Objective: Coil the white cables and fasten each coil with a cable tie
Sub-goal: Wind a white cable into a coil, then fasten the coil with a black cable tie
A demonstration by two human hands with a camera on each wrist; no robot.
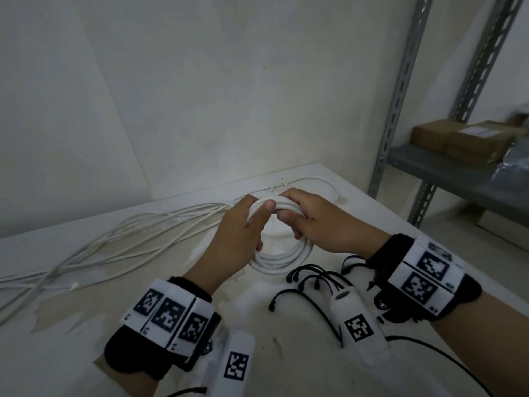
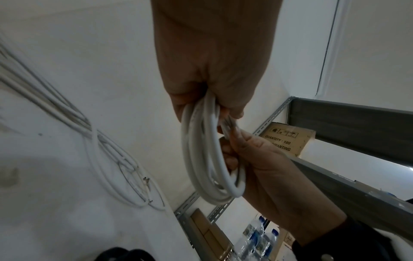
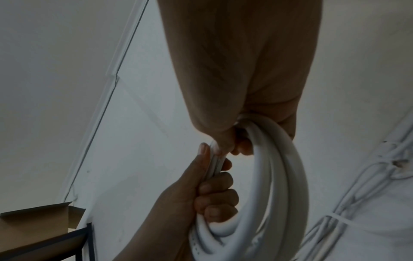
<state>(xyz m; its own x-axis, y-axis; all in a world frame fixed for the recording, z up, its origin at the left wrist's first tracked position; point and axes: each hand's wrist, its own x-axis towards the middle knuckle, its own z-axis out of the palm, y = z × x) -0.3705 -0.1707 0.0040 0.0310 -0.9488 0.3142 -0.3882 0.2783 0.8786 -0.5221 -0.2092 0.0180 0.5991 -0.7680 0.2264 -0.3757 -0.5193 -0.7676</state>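
Fingers (image 3: 214, 194) of the left hand (image 1: 237, 239) are curled tight round one side of the round coil of thick white cable (image 1: 274, 262), with the thumb pressed flat on top. The right hand (image 1: 317, 224) grips the other side of the coil, its fingers wrapped round the loops too. Both hands hold the coil up just above the white table (image 1: 71, 353), near the middle.

Loose long white cables (image 1: 114, 247) lie spread on the table to the left, reaching toward the far wall. One more thin white cable loop (image 1: 320, 184) lies behind the hands. Thin black cable ties (image 1: 312, 282) lie in a bunch on the table, just under the right wrist.

On the right stands a grey metal shelf rack (image 1: 400, 96). Brown cardboard boxes (image 1: 458, 138) sit on its grey shelf. Lower down in the rack, the left wrist view shows plastic water bottles (image 2: 259, 242).

The table's right edge runs close to the rack. Bare table shows near the left wrist
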